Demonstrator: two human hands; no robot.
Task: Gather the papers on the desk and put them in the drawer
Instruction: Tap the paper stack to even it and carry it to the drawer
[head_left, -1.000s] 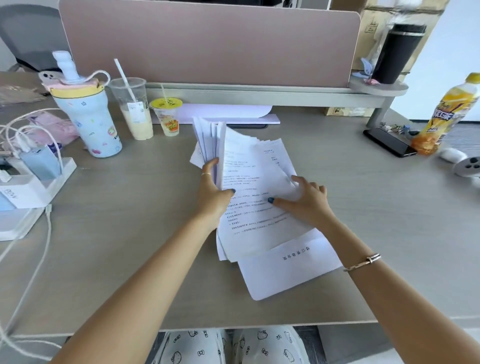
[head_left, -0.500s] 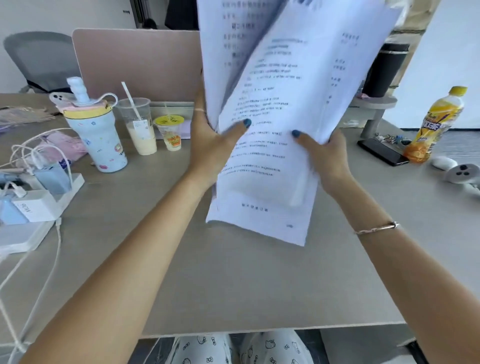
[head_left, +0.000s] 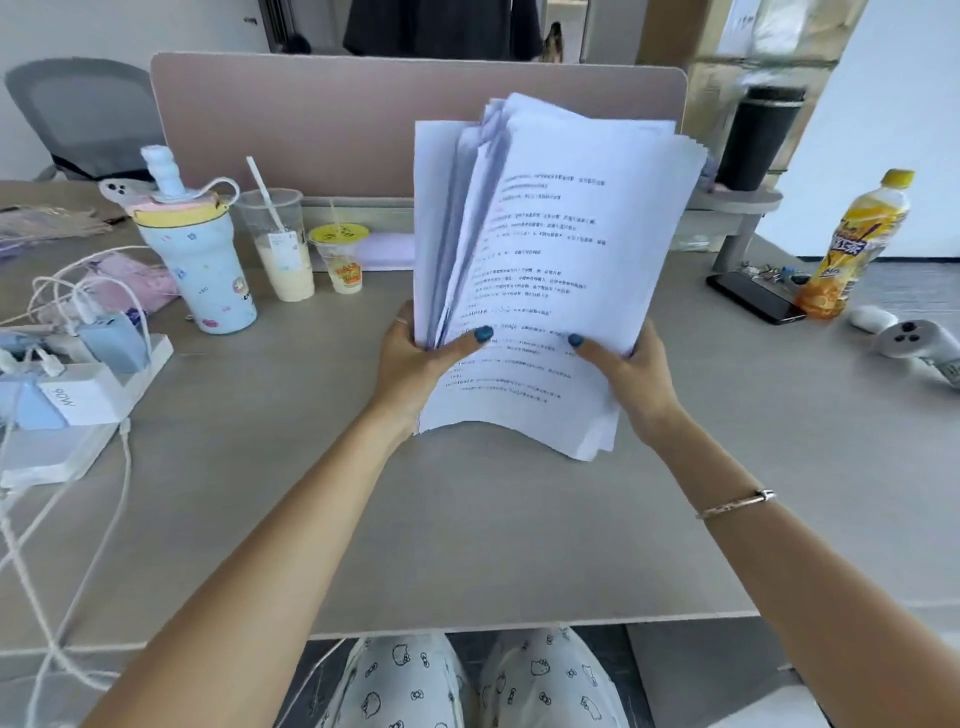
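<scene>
Head view: papers (head_left: 550, 270) held upright above the table (head_left: 467, 519), between both hands, bottom edge just off the surface.
Left hand (head_left: 415, 364): clamped on the lower left edge, thumb on the front sheet, fingers behind; sheets fan open just above this grip.
Right hand (head_left: 631, 376): clamped on the lower right edge, thumb in front, rest behind.
Stack feel: light but floppy, I'd judge; bottom edge bows fwd, top corners splay, so no stiffness of its own.
Slip risk: loose sheets, no clip visible; smooth paper prob. slides sheet on sheet, and the fanned left side looks most likely to shed pages.
Best hold: both long sides, low to mid, thumbs front, fingers back, as now; squeeze evenly. Tapping the bottom edge on the table would square it.
Drawer: not in view; can't tell where it sits rel. to the hands.
Nearby: drinks (head_left: 283, 244) left of the left hand, phone (head_left: 753, 299) and bottle (head_left: 852, 244) right of the right hand, well apart.
</scene>
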